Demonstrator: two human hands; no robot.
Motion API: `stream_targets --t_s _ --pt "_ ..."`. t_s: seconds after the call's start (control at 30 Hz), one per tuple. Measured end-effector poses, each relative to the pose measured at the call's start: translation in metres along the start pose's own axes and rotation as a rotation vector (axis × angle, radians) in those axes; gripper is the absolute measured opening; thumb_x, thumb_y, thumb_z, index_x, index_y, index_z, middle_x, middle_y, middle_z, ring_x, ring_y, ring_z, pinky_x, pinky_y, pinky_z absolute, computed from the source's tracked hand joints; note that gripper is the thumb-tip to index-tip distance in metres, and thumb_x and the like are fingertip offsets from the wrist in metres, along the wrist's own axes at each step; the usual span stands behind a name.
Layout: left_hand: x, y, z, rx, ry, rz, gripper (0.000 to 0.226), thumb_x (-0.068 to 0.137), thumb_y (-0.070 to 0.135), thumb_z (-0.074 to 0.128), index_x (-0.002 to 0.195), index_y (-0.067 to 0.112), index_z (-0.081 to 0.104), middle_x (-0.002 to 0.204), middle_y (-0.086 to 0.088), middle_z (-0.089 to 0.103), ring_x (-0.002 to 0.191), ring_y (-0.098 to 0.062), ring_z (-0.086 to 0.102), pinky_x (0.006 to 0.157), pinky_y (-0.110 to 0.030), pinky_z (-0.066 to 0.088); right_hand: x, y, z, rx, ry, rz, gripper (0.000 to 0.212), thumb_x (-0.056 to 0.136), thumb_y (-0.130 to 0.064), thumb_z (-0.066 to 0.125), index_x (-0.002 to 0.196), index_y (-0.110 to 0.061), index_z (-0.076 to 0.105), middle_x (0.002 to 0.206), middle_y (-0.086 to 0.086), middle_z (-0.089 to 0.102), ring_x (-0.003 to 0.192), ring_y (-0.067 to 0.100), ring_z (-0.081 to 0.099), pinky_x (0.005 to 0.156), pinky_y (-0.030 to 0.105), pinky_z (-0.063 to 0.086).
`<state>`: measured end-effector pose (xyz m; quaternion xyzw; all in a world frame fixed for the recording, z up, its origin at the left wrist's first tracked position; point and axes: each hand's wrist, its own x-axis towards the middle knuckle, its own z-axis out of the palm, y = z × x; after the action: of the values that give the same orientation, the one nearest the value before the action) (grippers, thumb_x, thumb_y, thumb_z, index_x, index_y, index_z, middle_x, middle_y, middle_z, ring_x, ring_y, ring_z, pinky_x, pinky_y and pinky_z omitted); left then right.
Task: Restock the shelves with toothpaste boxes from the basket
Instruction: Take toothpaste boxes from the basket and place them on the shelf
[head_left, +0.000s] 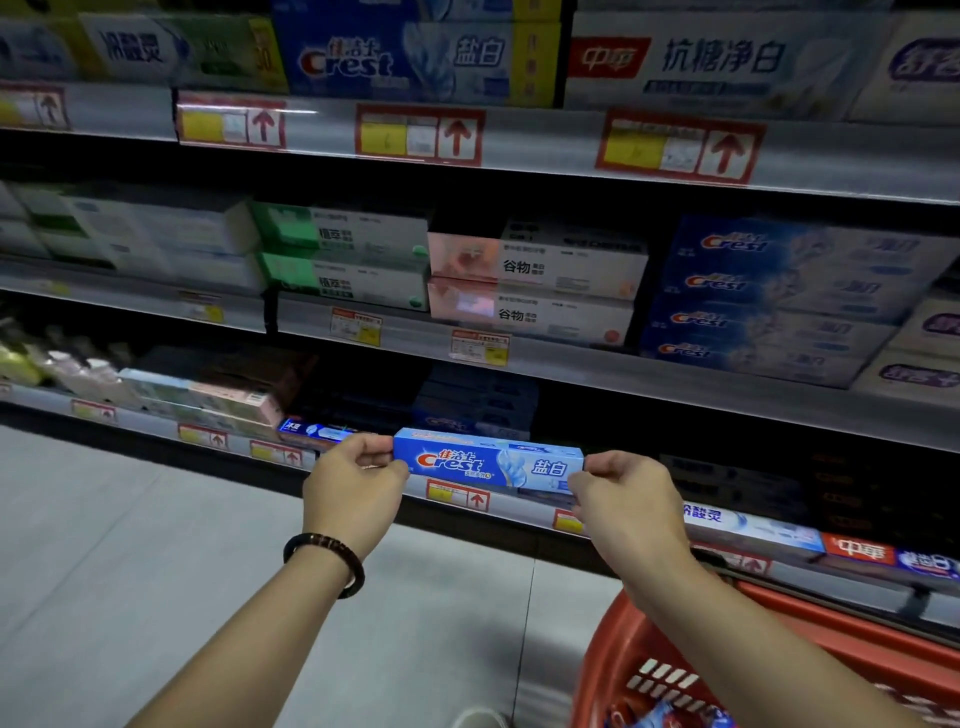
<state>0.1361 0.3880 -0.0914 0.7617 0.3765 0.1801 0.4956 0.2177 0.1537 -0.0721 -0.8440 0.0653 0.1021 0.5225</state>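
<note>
Nearest you, at lower right, the red plastic basket (613, 639) sits under your right forearm, with blue packs showing inside. A dark beaded bracelet (324, 564) circles your left wrist. Your left hand (353, 483) and right hand (628, 499) each pinch one end of the long blue Crest toothpaste box (488, 460), fingers curled on it. You hold it level just in front of the grey lowest shelf (150, 426). Beyond, stacked blue Crest boxes (753, 296) sit on the middle shelf at right.
</note>
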Motion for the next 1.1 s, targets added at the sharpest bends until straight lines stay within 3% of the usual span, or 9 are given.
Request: stream_targets --t_s 0.1,0.17,0.3,0.4,0.53,0.67,0.83,0.97,1.1 --pt "0.014 -0.011 0.007 0.000 -0.004 0.001 0.027 0.094 0.012 0.072 0.120 0.021 0.069 0.101 0.012 0.068 0.092 -0.003 0.063 0.078 -0.031 0.059 0.012 -0.003 0.014 -0.052 -0.035 0.008 0.011 0.093 -0.015 0.068 0.087 -0.020 0.075 0.077 -0.005 0.076 0.072 0.023 0.073 0.058 0.027 0.052" --pt "0.023 -0.019 0.013 -0.004 -0.005 -0.013 0.033 0.095 0.013 0.072 0.127 0.021 0.068 0.105 0.012 0.067 0.094 -0.004 0.062 0.084 -0.036 0.061 0.019 -0.003 0.023 -0.096 -0.045 0.009 0.011 0.092 -0.016 0.068 0.087 -0.020 0.077 0.077 -0.005 0.075 0.072 0.020 0.070 0.060 0.027 0.050" --pt "0.041 -0.037 0.026 0.018 0.001 -0.014 0.042 0.096 0.014 0.071 0.138 0.020 0.063 0.113 0.008 0.064 0.097 -0.008 0.062 0.065 -0.019 0.052 0.032 0.000 0.043 -0.127 -0.075 0.020 0.014 0.088 -0.016 0.067 0.081 -0.021 0.077 0.075 -0.003 0.074 0.076 0.024 0.070 0.068 0.036 0.057" --pt "0.051 -0.052 0.039 -0.003 0.012 -0.022 0.048 0.096 0.014 0.070 0.142 0.023 0.059 0.122 0.005 0.060 0.107 -0.015 0.062 0.070 -0.020 0.051 0.042 0.004 0.055 -0.141 -0.101 0.020 0.016 0.087 -0.015 0.065 0.078 -0.020 0.077 0.072 -0.001 0.073 0.077 0.029 0.071 0.067 0.037 0.057" --pt "0.069 -0.070 0.054 -0.240 0.031 -0.150 0.050 0.096 0.015 0.071 0.142 0.027 0.057 0.132 0.003 0.062 0.115 -0.018 0.062 0.062 -0.011 0.041 0.054 0.010 0.066 -0.165 -0.119 0.024 0.015 0.090 -0.016 0.066 0.079 -0.019 0.076 0.074 -0.001 0.072 0.075 0.023 0.065 0.063 0.031 0.049" --pt "0.085 -0.076 0.066 -0.473 0.037 -0.257 0.050 0.096 0.017 0.073 0.141 0.029 0.056 0.126 0.004 0.063 0.116 -0.020 0.063 0.061 -0.017 0.046 0.066 0.016 0.076 -0.156 -0.140 0.063 0.015 0.089 -0.012 0.065 0.079 -0.014 0.075 0.067 -0.002 0.063 0.066 0.018 0.053 0.056 0.029 0.041" --pt "0.104 -0.073 0.080 -0.717 0.012 -0.335 0.047 0.095 0.016 0.074 0.139 0.027 0.058 0.127 0.002 0.063 0.114 -0.018 0.063 0.061 -0.013 0.045 0.082 0.019 0.089 -0.123 -0.124 0.112 0.009 0.086 -0.013 0.068 0.079 -0.011 0.072 0.073 0.002 0.063 0.067 0.020 0.054 0.054 0.029 0.039" --pt "0.109 -0.077 0.089 -0.778 0.015 -0.338 0.046 0.095 0.014 0.073 0.136 0.027 0.057 0.130 0.003 0.061 0.113 -0.017 0.064 0.061 -0.011 0.045 0.095 0.022 0.097 -0.129 -0.117 0.132 0.006 0.087 -0.017 0.071 0.090 -0.012 0.073 0.085 0.004 0.068 0.072 0.020 0.057 0.054 0.028 0.038" --pt "0.111 -0.085 0.100 -0.707 0.018 -0.274 0.048 0.095 0.012 0.073 0.138 0.025 0.055 0.129 0.004 0.057 0.108 -0.016 0.062 0.061 -0.010 0.045 0.097 0.024 0.100 -0.155 -0.151 0.130 0.014 0.088 -0.017 0.073 0.081 -0.004 0.071 0.074 0.008 0.066 0.064 0.020 0.056 0.053 0.030 0.037"
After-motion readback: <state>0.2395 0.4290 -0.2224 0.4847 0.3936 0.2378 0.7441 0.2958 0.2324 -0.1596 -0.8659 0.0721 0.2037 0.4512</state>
